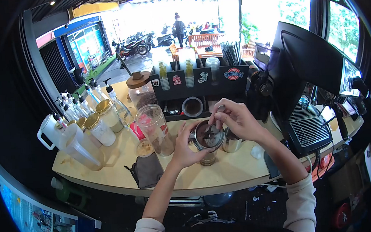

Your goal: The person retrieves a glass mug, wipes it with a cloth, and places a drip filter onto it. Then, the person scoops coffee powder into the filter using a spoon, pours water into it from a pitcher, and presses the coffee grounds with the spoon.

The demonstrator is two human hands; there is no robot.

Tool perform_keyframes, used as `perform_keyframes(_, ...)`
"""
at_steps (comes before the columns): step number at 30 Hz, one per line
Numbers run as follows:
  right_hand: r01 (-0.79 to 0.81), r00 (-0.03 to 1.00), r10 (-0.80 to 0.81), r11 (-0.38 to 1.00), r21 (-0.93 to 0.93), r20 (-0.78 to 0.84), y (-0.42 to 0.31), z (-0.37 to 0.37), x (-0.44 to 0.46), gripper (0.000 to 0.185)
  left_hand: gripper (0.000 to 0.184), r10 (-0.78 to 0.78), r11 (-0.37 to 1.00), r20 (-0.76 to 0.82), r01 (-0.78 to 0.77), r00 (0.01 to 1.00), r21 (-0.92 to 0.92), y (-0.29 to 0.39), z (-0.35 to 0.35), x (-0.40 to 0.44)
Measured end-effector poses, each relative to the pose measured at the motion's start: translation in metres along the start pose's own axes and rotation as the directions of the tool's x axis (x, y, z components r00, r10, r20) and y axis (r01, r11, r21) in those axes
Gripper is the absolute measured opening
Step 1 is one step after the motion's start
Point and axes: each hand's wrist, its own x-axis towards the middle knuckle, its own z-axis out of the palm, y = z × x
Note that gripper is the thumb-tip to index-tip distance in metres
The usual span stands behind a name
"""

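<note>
My left hand (186, 148) curls around the side of a round cup with a shiny rim (199, 146), thumb low on its front. Dark brown contents show inside, and clear glass (208, 159) shows at its base. In my right hand (234, 120), pinched from above, is a metal spoon (212, 129) whose bowl end dips into the cup. A metal pitcher (232, 144) stands just right of the cup, partly under my right hand. To the left rises a tall clear plastic cup (156, 132). Beside that lies a dark grey cloth (148, 171).
Pump bottles (119, 104), gold-lidded jars (100, 129) and plastic jugs (81, 148) crowd the counter's left. A black organizer (175, 93) with cups and straws lines the back. An espresso machine (311, 121) stands right. A person (179, 29) is outside near parked motorbikes.
</note>
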Motion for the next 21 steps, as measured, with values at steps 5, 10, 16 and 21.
perform_keyframes(5, -0.097, 0.995, 0.099, 0.993, 0.067, -0.014, 0.007, -0.007, 0.006, 0.006, 0.078, 0.086, 0.993, 0.097, -0.092, 0.992, 0.068, 0.005, -0.002, 0.000)
perform_keyframes(10, -0.104, 0.986, 0.102, 0.995, 0.005, 0.130, -0.001, -0.009, 0.011, 0.009, 0.078, 0.077, 0.992, 0.096, -0.086, 0.992, 0.092, 0.008, -0.003, 0.002)
perform_keyframes(16, -0.101, 0.980, 0.107, 0.994, -0.047, 0.168, -0.004, -0.005, 0.016, 0.008, 0.078, 0.074, 0.993, 0.077, -0.080, 0.994, 0.085, 0.010, -0.004, 0.002)
perform_keyframes(21, -0.054, 0.992, 0.059, 0.998, -0.043, 0.115, -0.002, -0.004, 0.015, 0.008, 0.078, 0.094, 0.990, 0.065, -0.100, 0.993, 0.100, 0.005, -0.003, 0.000)
